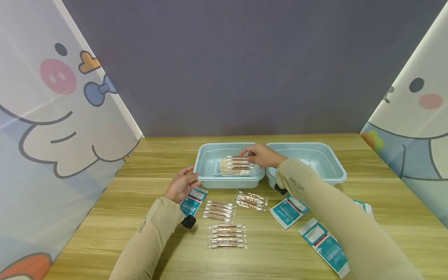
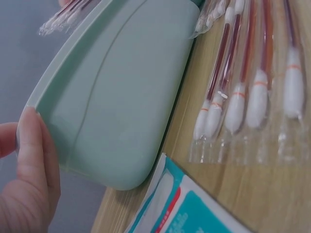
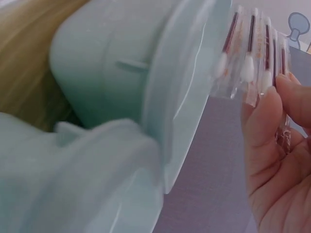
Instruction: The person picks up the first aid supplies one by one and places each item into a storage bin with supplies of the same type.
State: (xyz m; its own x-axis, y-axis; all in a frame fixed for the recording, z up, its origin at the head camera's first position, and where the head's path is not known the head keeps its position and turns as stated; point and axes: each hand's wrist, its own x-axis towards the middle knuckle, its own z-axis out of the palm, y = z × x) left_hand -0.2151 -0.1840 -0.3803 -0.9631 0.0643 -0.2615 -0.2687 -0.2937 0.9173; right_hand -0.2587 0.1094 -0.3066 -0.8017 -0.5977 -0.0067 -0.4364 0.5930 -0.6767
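Observation:
My right hand point(image 1: 261, 155) pinches a clear strip pack of iodine cotton swabs point(image 3: 250, 53) between thumb and fingers, over the left light-blue plastic bin point(image 1: 213, 149). Under it in that bin lie pale-stick cotton swabs point(image 1: 224, 171), partly covered by the held pack. At the bin's front left corner, my left hand point(image 1: 182, 184) holds the rim, with fingertips on either side of it in the left wrist view. More iodine swab packs point(image 1: 227, 236) lie on the table in front, their sticks filled with brown liquid.
A second light-blue bin point(image 1: 332, 163) stands against the right side of the first, with something white inside. Teal-and-white packets point(image 1: 325, 247) lie at the right, partly under my forearm. Another teal packet point(image 1: 193, 202) is beside my left wrist. A grey partition point(image 1: 245, 77) rises behind.

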